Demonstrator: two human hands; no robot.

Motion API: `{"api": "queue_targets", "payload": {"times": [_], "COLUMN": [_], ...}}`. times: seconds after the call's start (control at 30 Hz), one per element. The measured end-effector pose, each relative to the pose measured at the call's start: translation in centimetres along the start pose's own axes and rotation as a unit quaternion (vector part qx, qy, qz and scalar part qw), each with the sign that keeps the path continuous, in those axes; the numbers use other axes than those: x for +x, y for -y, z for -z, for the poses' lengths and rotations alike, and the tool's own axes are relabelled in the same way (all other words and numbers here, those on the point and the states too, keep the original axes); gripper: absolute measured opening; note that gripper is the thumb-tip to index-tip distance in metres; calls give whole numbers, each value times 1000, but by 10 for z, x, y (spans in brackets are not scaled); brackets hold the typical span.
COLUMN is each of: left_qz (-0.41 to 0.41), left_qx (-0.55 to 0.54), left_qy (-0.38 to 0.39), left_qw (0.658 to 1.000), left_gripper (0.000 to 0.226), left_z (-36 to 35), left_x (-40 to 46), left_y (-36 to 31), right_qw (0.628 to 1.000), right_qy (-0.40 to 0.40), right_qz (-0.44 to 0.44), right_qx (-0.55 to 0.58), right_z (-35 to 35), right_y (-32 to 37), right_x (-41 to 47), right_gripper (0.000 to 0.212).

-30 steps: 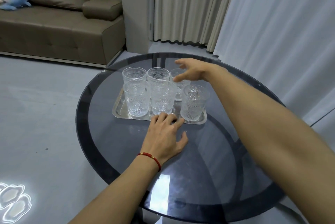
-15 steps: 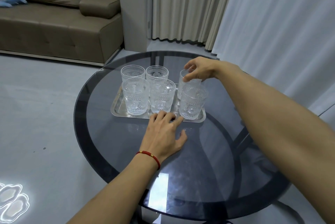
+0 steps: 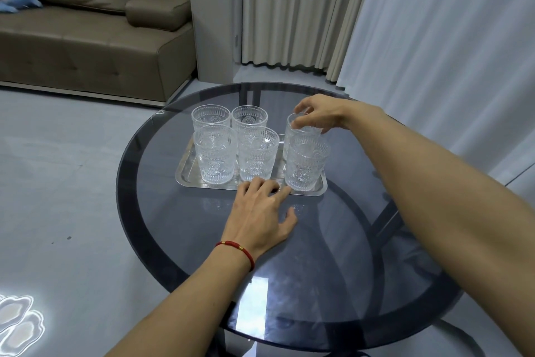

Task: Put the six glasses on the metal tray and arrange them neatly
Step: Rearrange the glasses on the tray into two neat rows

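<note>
A metal tray [image 3: 185, 175] lies on the round dark glass table [image 3: 318, 270]. Several patterned clear glasses stand on it in two rows. The back row holds a left glass [image 3: 210, 117], a middle glass [image 3: 249, 118] and a right glass [image 3: 295, 136]. The front row holds a left glass [image 3: 215, 157], a middle glass [image 3: 257, 154] and a right glass [image 3: 307, 164]. My right hand [image 3: 318, 113] grips the rim of the back right glass from above. My left hand [image 3: 260, 212] lies flat on the table, its fingertips touching the tray's front edge.
A brown sofa [image 3: 86, 38] with a blue soft toy [image 3: 17, 0] stands at the back left. Curtains [image 3: 289, 9] hang behind the table. The table's near half [image 3: 289, 298] carries only my forearms. Grey floor surrounds the table.
My right hand came down onto the back right glass, closed on its rim and shifted it to the right, away from the middle glasses. My left hand stayed at the tray's front edge.
</note>
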State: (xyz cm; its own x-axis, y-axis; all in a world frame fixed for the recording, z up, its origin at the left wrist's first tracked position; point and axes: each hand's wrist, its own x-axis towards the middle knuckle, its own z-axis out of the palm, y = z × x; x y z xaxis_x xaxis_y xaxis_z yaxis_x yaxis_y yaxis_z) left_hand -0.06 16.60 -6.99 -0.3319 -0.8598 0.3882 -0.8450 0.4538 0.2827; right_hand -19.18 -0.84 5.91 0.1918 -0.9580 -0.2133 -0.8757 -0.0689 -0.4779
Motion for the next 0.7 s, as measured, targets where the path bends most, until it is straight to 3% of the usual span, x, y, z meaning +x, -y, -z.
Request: {"api": "queue_targets", "payload": {"times": [0.23,0.37,0.43,0.57,0.7], "left_qz": [-7,-9,-4,13,45], "left_qx": [-5,-3,7,39,69], "left_qy": [-11,-30,-41,-26,-30], "left_qw": [1000,1000,999,999,996], "left_gripper": [36,33,30,34,33], "left_z": [-3,-3,-1,4,7], "left_x": [0,0,1,0,0], "left_y": [1,1,0,-3,-5], "right_qw": [999,968,949,939,964], "right_qy": [3,-135,-141,-102,-70], "right_qz": [1,167,243,218,176], "right_qx": [-54,-127,-142,-246,-188], "right_z": [2,-7,-21,-45,-52], "right_y": [6,34,49,65,66], "right_x": [-13,-35,-46,-52,-50], "right_gripper": [77,51,42,73,89]}}
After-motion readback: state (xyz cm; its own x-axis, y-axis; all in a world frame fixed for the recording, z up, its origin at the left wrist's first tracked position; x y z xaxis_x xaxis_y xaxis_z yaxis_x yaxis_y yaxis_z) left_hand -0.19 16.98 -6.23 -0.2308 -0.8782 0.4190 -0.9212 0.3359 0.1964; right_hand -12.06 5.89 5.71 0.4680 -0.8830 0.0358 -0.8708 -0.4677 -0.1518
